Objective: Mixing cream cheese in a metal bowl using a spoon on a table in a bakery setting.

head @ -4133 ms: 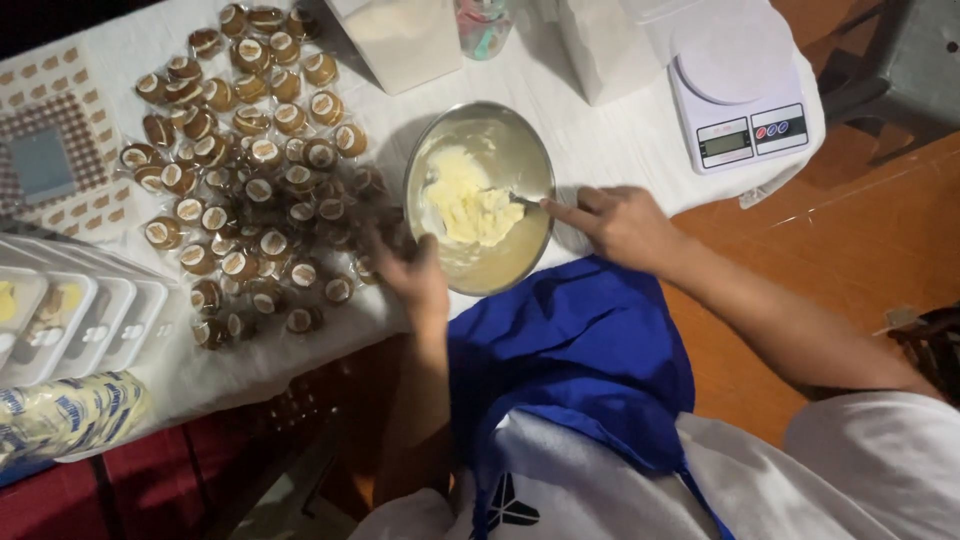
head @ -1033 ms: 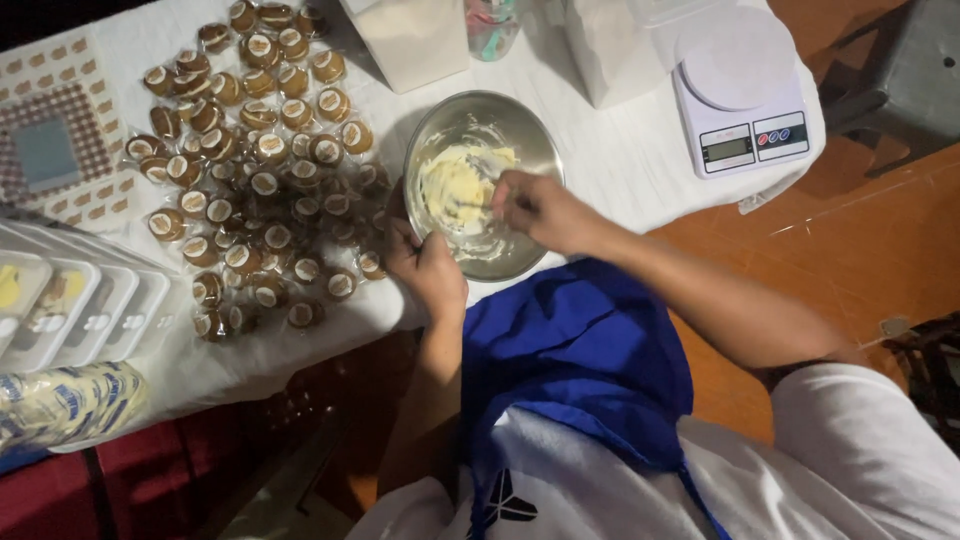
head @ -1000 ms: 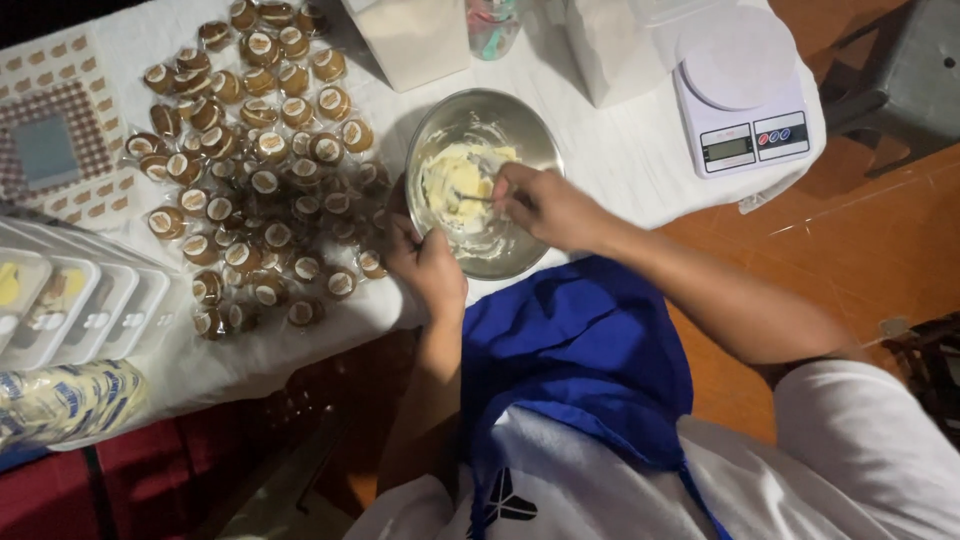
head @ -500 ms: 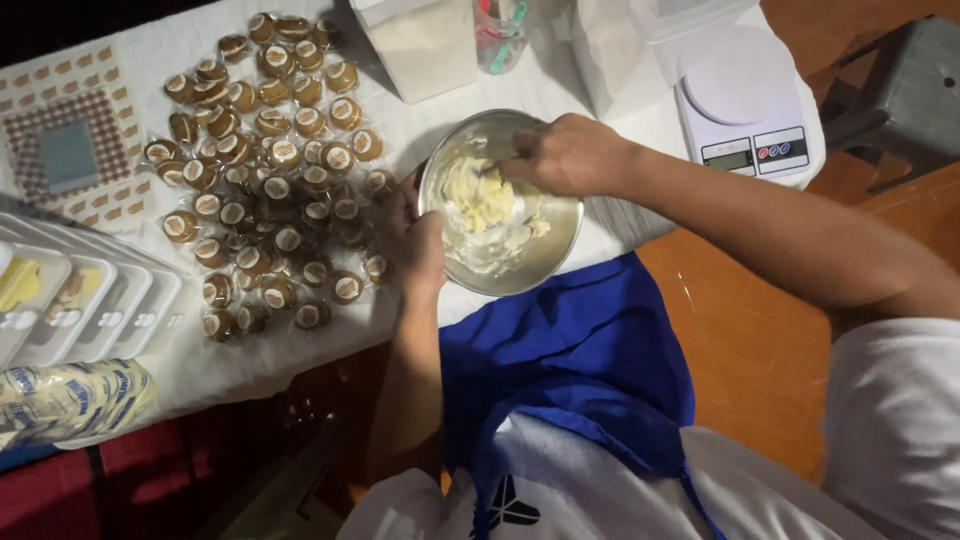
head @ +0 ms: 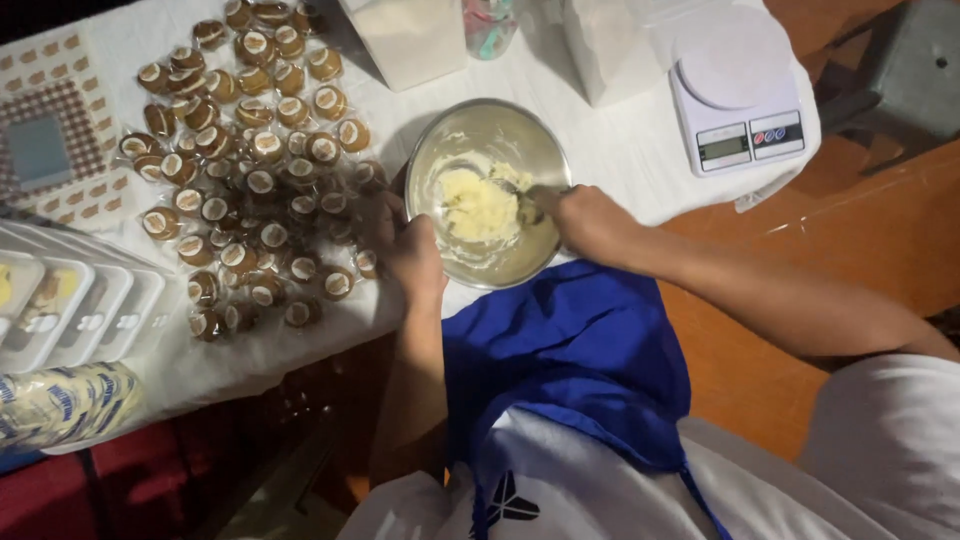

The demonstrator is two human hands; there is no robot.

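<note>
Since half a second before, the right hand [head: 592, 222] had slid from the top rim of the metal bowl [head: 492, 190] down to its right edge, fingers closed around a utensil whose tip sat in the pale yellow cream [head: 480, 205]. Left hand [head: 412, 252] was pretty much where it had been, pressed against the bowl's left side, though I couldn't tell how tightly it gripped. Bowl sat in the middle of the frame on the white tablecloth [head: 620, 140], just above a blue apron [head: 570, 360]. Loads of little brown cookies [head: 250, 170] with white centres filled the upper left, a white kitchen scale [head: 738, 105] sat upper right, and clear plastic trays [head: 70, 305] were stacked at the left edge.
</note>
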